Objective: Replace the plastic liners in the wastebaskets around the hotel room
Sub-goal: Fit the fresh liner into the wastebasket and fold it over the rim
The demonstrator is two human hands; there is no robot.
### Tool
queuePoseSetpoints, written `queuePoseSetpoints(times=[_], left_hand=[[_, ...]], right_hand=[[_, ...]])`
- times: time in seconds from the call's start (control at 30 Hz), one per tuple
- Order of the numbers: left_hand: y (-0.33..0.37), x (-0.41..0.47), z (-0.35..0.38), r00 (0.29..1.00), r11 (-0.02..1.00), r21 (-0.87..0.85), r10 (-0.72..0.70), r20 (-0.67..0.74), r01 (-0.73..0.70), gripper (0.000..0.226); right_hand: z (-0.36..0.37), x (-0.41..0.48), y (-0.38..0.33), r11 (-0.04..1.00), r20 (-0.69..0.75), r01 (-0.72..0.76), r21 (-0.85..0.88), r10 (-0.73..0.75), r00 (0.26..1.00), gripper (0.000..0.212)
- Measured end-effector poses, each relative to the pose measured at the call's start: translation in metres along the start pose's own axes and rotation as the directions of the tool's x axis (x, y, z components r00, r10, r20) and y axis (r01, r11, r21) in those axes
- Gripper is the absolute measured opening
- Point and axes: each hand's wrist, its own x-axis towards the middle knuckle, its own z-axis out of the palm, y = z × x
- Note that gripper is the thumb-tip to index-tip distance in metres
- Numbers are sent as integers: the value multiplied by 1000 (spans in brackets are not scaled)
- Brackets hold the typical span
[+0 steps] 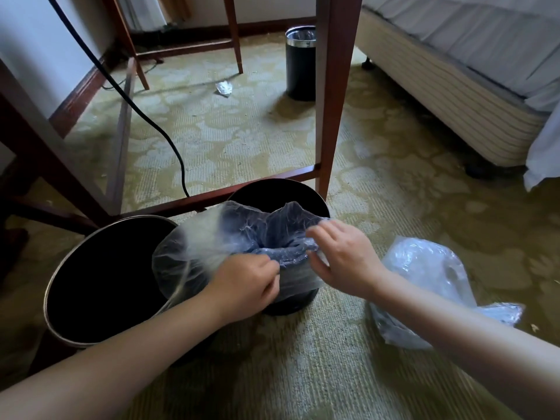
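On the carpet (pixel 303 365) by the desk leg (pixel 333 116) stands the wastebasket (pixel 298 189), with the clear liner (pixel 242 228) half draped over its mouth. The left hand (pixel 245 286) pinches the near hem and the right hand (pixel 342 262) pinches the right-side hem. Recommended: stretch evenly, then fold the hem over the far rim without tearing.

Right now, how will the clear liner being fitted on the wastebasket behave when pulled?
Probably floppy and very light: the liner crumples and billows between the left hand and right hand. Likely tears easily, since the wastebasket shows through it.
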Motion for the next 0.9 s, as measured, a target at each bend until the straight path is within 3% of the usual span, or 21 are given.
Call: queuePoseSetpoints(times=[0.1,0.2,0.33,0.37,0.53,0.6,0.7,0.9], left_hand=[[-6,16,-12,980,988,-46,-150,-129,145,22],[-14,23,-12,926,943,-121,-328,-185,309,20],[-30,30,-6,868,900,-116,-436,-240,420,16],[-37,31,-5,860,894,-86,-446,-247,439,14],[-72,43,4,889,862,216,-444,-117,459,18],[-85,50,7,884,847,263,-462,-69,463,21],[-101,67,11,861,837,237,-508,5,493,31],[-129,107,24,785,799,27,-595,172,600,54]], right_hand=[[-1,27,1,976,-101,-216,28,218,971,43],[4,50,0,933,-17,-347,97,350,937,55],[17,73,-2,873,112,-398,282,382,917,21],[19,79,-1,852,125,-434,294,415,901,21],[25,103,20,802,92,-584,126,576,812,32],[25,111,33,766,78,-637,84,632,771,32],[31,121,54,678,106,-723,134,716,690,31],[51,132,89,502,152,-833,233,827,541,28]])
